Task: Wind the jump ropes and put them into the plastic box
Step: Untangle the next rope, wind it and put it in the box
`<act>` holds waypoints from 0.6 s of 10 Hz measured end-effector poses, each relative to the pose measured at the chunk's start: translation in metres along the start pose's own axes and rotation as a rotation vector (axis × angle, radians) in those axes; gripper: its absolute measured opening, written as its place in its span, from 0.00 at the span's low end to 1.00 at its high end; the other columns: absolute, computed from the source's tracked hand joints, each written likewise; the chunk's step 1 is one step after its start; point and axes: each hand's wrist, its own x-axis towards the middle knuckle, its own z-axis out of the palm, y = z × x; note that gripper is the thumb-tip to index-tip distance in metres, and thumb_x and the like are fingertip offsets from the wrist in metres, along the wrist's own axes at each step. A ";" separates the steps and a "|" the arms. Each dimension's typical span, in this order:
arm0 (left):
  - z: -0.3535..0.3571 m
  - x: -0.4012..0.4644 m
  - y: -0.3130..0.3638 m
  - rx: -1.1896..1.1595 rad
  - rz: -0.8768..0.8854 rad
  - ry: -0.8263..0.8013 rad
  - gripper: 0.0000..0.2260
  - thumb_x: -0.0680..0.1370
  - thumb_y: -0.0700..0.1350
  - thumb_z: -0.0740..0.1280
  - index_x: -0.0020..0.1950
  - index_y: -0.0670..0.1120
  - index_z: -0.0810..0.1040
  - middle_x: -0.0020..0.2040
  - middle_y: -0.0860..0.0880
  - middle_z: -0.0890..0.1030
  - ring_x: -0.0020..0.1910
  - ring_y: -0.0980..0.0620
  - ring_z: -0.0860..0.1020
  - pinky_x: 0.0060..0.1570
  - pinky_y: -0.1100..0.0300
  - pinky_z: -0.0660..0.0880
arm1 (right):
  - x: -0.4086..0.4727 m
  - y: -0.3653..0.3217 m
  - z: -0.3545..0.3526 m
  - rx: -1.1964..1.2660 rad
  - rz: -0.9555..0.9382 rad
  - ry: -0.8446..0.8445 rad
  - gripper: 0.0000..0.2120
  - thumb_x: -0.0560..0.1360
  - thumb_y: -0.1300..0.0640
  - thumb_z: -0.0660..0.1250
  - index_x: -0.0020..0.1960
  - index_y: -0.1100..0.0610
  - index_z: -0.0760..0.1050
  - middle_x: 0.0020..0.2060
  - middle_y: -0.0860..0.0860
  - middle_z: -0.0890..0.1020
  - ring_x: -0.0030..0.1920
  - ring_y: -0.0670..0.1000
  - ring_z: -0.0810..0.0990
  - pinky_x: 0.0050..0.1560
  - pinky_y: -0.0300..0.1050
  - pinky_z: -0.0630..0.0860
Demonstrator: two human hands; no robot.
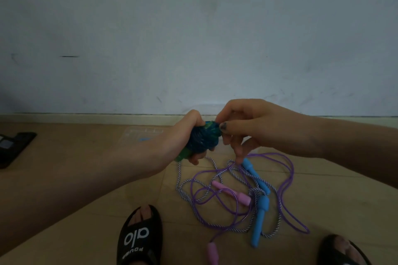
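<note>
glossy plastic blue wound rope (pixel 204 140), matt plastic blue handles (pixel 259 211), braided cloth cord (pixel 183 183), smooth wood-look floor (pixel 86 157)

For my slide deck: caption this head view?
Both hands wind a dark blue jump rope above two loose ropes on the floor.

Both forearms reach forward from the lower corners and meet near the middle. Left hand (pixel 189 133): palm turned inward, fingers curled round a wound blue-green rope (pixel 204 139), thumb side uppermost, fingertips showing beneath the bundle. Right hand (pixel 243 122): raised just beside the left, wrist bent, thumb and forefinger pinching the top of the same rope; the remaining fingers (pixel 238 153) hang down, loosely bent. The two hands almost touch above the bundle. Both feet, in black slippers, show at the lower edge.
</note>
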 end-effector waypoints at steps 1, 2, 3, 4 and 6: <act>-0.003 -0.003 -0.001 0.088 0.001 0.032 0.20 0.77 0.54 0.54 0.46 0.38 0.75 0.29 0.45 0.75 0.27 0.51 0.71 0.31 0.61 0.71 | 0.001 0.001 -0.002 0.035 0.030 0.001 0.05 0.77 0.66 0.65 0.51 0.62 0.78 0.38 0.56 0.80 0.36 0.50 0.80 0.39 0.44 0.79; -0.007 -0.007 0.000 0.314 0.020 0.052 0.26 0.64 0.65 0.54 0.46 0.46 0.75 0.35 0.49 0.75 0.34 0.51 0.72 0.43 0.52 0.71 | 0.003 0.000 -0.005 0.080 0.122 -0.004 0.07 0.74 0.69 0.65 0.46 0.61 0.81 0.36 0.56 0.78 0.33 0.48 0.77 0.34 0.40 0.75; -0.004 -0.012 0.004 0.436 0.007 0.035 0.21 0.68 0.63 0.53 0.41 0.47 0.74 0.34 0.51 0.74 0.34 0.52 0.71 0.43 0.55 0.70 | 0.003 -0.001 -0.008 0.069 0.168 -0.045 0.09 0.73 0.72 0.65 0.44 0.63 0.81 0.36 0.58 0.78 0.29 0.47 0.75 0.31 0.38 0.72; -0.002 -0.009 0.005 0.519 0.034 0.033 0.19 0.76 0.58 0.51 0.37 0.47 0.73 0.31 0.52 0.74 0.31 0.54 0.69 0.40 0.60 0.68 | 0.002 0.001 -0.009 0.093 0.191 -0.042 0.08 0.75 0.72 0.63 0.46 0.65 0.80 0.30 0.55 0.80 0.28 0.46 0.76 0.30 0.36 0.75; 0.000 -0.013 0.014 0.725 0.085 0.072 0.19 0.82 0.49 0.49 0.51 0.41 0.77 0.36 0.46 0.75 0.31 0.56 0.67 0.33 0.71 0.65 | -0.001 -0.001 -0.014 0.236 0.283 -0.068 0.09 0.76 0.72 0.62 0.50 0.65 0.79 0.30 0.55 0.81 0.28 0.47 0.80 0.31 0.36 0.78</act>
